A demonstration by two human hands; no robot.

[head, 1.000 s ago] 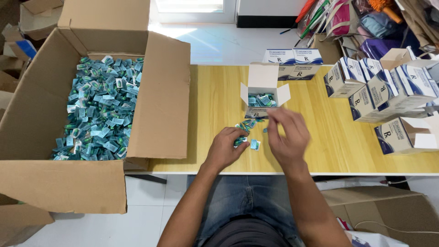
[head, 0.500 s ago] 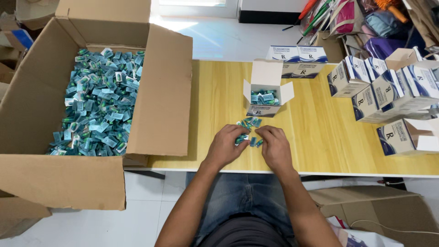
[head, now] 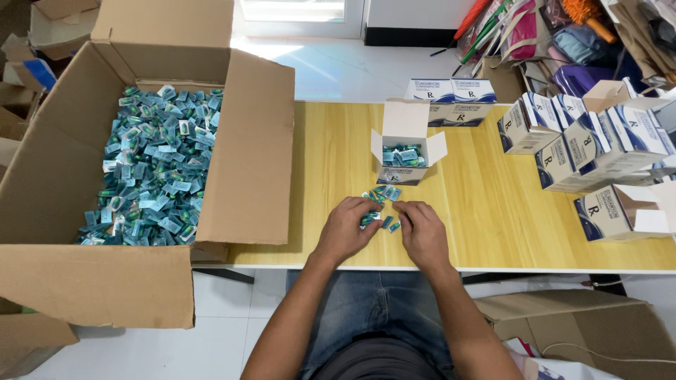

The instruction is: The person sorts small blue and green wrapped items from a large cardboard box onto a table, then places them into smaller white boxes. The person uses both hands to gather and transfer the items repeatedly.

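We see left hand (head: 346, 229) and right hand (head: 422, 231) curled, pinching green sachets (head: 381, 208) on table (head: 331, 176). Small open white box (head: 406, 151) just behind, part-filled with sachets; big cardboard carton (head: 141, 169) left, full of them.

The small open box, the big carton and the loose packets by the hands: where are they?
Small open box (head: 403, 174), head view, front wall.
Big carton (head: 246, 148), head view, right flap.
Loose packets (head: 384, 193), head view, middle of the little pile.

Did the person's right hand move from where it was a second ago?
Yes. The right hand has come down from beside the small open white cardboard box toward the yellow wooden table's near edge, meeting the left hand.
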